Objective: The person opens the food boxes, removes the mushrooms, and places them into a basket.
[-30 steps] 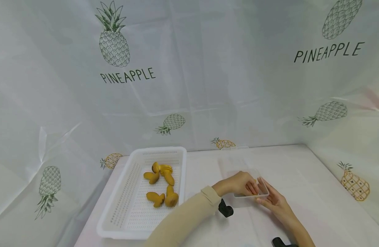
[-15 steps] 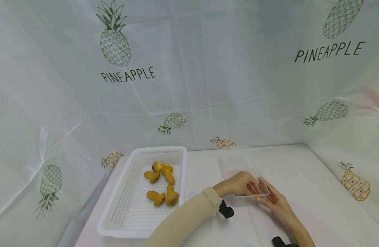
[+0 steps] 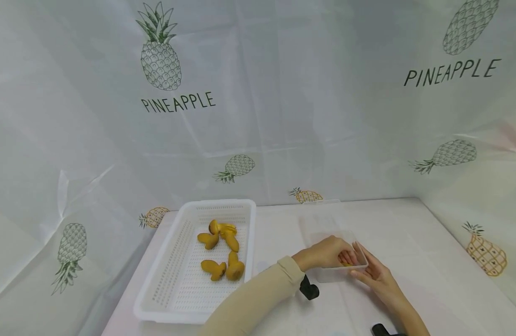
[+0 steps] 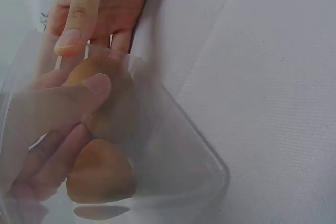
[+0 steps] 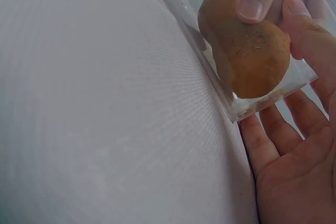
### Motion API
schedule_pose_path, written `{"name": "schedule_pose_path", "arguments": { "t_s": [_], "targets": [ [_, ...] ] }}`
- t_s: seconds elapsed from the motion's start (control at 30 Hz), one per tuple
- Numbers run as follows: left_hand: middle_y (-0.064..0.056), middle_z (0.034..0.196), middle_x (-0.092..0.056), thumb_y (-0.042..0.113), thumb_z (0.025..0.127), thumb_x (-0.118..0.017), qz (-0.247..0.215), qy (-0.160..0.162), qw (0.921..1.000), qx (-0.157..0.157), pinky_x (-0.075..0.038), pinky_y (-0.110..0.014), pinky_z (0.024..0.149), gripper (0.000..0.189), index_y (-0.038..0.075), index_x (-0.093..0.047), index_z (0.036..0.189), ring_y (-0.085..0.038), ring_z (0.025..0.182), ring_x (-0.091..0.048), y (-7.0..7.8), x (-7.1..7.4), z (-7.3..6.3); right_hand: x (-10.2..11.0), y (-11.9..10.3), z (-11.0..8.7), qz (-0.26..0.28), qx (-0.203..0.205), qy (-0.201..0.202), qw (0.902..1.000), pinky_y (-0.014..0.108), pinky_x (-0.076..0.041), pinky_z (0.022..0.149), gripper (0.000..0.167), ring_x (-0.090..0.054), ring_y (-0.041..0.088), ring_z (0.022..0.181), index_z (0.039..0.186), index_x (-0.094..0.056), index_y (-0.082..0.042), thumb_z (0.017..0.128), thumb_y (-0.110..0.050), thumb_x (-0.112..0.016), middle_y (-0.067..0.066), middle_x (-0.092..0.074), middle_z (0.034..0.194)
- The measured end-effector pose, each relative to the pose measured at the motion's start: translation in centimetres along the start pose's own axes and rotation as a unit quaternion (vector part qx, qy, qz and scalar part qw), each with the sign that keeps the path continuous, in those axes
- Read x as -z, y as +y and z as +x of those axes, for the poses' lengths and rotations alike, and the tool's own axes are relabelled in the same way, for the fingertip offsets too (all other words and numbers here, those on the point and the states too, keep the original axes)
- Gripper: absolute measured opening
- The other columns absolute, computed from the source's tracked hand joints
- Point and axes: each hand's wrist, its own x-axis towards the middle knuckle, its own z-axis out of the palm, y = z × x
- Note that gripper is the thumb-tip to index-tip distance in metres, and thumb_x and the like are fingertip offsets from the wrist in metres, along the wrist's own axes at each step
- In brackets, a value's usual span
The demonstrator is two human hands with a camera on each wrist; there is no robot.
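Note:
In the head view a clear plastic box stands at the right of the table, with its transparent lid folded back behind it. My left hand reaches inside over the near rim. Through the wall, the left wrist view shows its thumb pressed on a yellow-brown mushroom, fingers curled beside it. A second mushroom lies close by, nearer the bottom of that view. My right hand grips the right end of the box, thumb near the front rim and fingers behind the end wall.
A white perforated basket stands to the left, holding several yellow mushrooms. A black wrist device sits below the left wrist, another by the right forearm. A pineapple-print sheet hangs behind the table.
The head view has shifted slightly. My left fingers have moved a little inside the box, with a bit more yellow showing beneath them. The right hand keeps its grip on the box.

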Motion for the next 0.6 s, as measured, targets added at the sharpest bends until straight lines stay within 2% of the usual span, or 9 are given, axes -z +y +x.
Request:
{"name": "schedule_pose_path", "arguments": {
  "t_s": [0.2, 0.4, 0.6],
  "targets": [
    [0.003, 0.100, -0.073, 0.003, 0.086, -0.078, 0.003, 0.008, 0.9999, -0.009, -0.045, -0.002, 0.075, 0.022, 0.004, -0.074, 0.107, 0.010, 0.081, -0.058, -0.1, 0.4, 0.1, 0.1, -0.2, -0.1, -0.016, -0.007, 0.004, 0.9998, 0.019, -0.053, 0.088, 0.075, -0.058, -0.001, 0.111, 0.159, -0.022, -0.009, 0.096, 0.005, -0.061, -0.018, -0.030, 0.158],
    [0.000, 0.110, -0.073, 0.000, 0.086, -0.077, -0.049, 0.001, 0.9987, -0.017, -0.046, -0.004, 0.079, 0.030, 0.002, -0.072, 0.115, 0.010, 0.087, -0.060, -0.3, 1.1, 0.0, 0.0, -0.2, 0.1, 0.005, -0.004, 0.004, 1.0000, 0.017, -0.050, 0.092, 0.075, -0.050, -0.006, 0.123, 0.159, -0.021, -0.007, 0.096, 0.007, -0.060, -0.025, -0.033, 0.153],
    [-0.001, 0.113, -0.073, 0.007, 0.087, -0.078, -0.080, 0.022, 0.9962, -0.026, -0.047, -0.006, 0.082, 0.032, 0.003, -0.073, 0.118, 0.011, 0.091, -0.059, -0.6, 1.7, -0.3, 0.0, -0.1, 0.0, -0.006, -0.008, 0.008, 0.9999, 0.017, -0.052, 0.088, 0.075, -0.053, -0.006, 0.119, 0.159, -0.023, -0.008, 0.096, 0.005, -0.062, -0.031, -0.033, 0.149]
  ]
}}
